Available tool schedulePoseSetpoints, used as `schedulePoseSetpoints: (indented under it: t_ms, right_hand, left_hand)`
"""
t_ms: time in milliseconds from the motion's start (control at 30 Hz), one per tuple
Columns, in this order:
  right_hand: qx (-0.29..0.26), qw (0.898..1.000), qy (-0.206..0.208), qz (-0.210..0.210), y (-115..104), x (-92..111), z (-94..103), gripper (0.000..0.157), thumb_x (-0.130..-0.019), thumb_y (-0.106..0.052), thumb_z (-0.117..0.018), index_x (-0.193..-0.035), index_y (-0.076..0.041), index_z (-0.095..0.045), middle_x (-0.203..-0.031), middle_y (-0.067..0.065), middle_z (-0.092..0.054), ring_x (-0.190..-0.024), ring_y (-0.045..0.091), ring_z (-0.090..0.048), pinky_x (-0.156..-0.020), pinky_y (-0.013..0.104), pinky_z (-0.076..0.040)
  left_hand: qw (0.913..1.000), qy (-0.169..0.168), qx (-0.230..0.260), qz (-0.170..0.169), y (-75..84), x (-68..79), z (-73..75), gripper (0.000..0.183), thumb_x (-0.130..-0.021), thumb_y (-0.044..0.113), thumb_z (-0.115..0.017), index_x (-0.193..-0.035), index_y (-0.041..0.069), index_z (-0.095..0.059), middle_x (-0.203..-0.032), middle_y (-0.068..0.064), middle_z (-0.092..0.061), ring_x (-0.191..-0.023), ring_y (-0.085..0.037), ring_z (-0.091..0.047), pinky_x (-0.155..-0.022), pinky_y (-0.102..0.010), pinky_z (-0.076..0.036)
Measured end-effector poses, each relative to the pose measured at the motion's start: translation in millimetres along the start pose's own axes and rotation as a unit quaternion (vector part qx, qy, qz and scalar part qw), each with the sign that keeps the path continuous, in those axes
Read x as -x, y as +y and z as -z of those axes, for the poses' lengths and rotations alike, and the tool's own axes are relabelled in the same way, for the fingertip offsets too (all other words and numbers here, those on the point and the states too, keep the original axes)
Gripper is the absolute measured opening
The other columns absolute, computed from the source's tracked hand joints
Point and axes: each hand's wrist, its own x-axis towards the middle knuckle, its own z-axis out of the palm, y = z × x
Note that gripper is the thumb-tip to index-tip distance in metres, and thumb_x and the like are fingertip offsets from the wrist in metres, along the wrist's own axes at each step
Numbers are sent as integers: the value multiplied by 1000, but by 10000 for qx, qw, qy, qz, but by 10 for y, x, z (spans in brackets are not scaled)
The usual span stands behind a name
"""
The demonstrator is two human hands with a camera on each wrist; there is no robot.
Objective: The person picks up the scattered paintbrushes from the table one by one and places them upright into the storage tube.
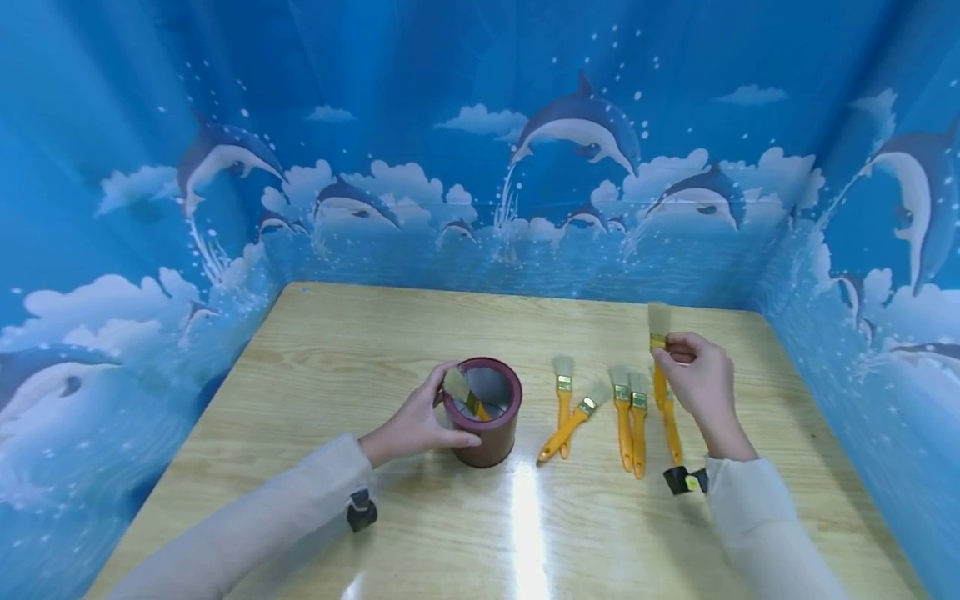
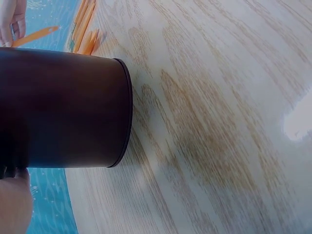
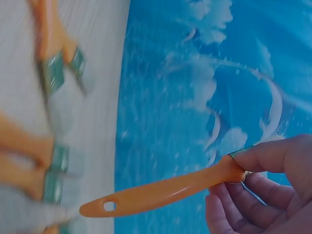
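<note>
My left hand (image 1: 416, 427) grips the side of a dark red paint can (image 1: 489, 442), thumb toward me and fingers round the far side. The can stands upright on the table, and a paintbrush (image 1: 459, 388) leans inside it, bristles up at the left rim. With thumb and fingers, my right hand (image 1: 703, 385) pinches another paintbrush (image 3: 165, 190) near its metal band. That brush is raised off the table, bristles away from me; its orange handle, with a hole at the end, shows fully in the right wrist view.
Between can and right hand lie two crossed paintbrushes (image 1: 572, 427) and a side-by-side pair (image 1: 631, 421). One more paintbrush (image 1: 672, 432) lies under the right hand. The wooden table (image 1: 337, 350) is bordered by blue dolphin-print curtains (image 1: 420, 133) at the back and sides.
</note>
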Motion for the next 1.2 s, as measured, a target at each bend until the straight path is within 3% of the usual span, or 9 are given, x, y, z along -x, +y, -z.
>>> schedulePoseSetpoints:
  t_ms: [100,200,333,733,1067,1200]
  right_hand:
    - [-125,9997,-97,175,-146,-9,-88,34,-93,-16,-62,-119,6,-61,-110,24,-64,-98,34,-62,-70,12,-51]
    - [-247,9988,-183,393,-278,-18,-180,32,-93,-15,-63,-117,6,-62,-108,22,-65,-97,32,-63,-78,28,-57]
    - [-439,9962,-263,705,-461,-3,-266,28,-92,-14,-64,-114,5,-64,-105,20,-66,-94,30,-63,-82,42,-56]
    - [-1494,9813,-705,984,-1040,185,-322,28,-91,-23,-67,-108,0,-65,-101,13,-65,-92,18,-62,-79,17,-53]
    - [-2436,9536,-1201,1299,-1323,326,-472,24,-89,-17,-70,-109,-4,-67,-101,11,-66,-92,17,-64,-80,25,-57]
    - [-2467,9487,-1411,1385,-1326,364,-616,23,-89,-16,-70,-108,-5,-68,-101,11,-67,-93,19,-65,-80,28,-57]
  left_hand:
    - [10000,8,-25,-7,-6,1,-2,99,-67,25,-89,-145,20,-29,-146,-11,-40,-134,-21,-39,-112,-47,-33]
    - [10000,10,-34,-9,-12,1,-4,99,-67,25,-89,-146,20,-29,-146,-12,-40,-134,-21,-39,-112,-47,-33]
    - [10000,5,7,-3,-17,2,-7,98,-68,23,-89,-146,20,-29,-146,-11,-40,-134,-21,-39,-112,-47,-32]
    - [10000,-12,-41,-17,-2,7,9,99,-67,24,-89,-146,20,-29,-146,-9,-41,-134,-21,-39,-112,-45,-33]
    - [9999,-52,37,-145,-23,-2,12,99,-67,24,-89,-145,18,-30,-143,-2,-43,-132,-21,-41,-112,-43,-33]
    - [9998,-54,34,-166,-14,-6,11,99,-67,24,-89,-145,18,-29,-143,-1,-44,-131,-20,-42,-112,-43,-34]
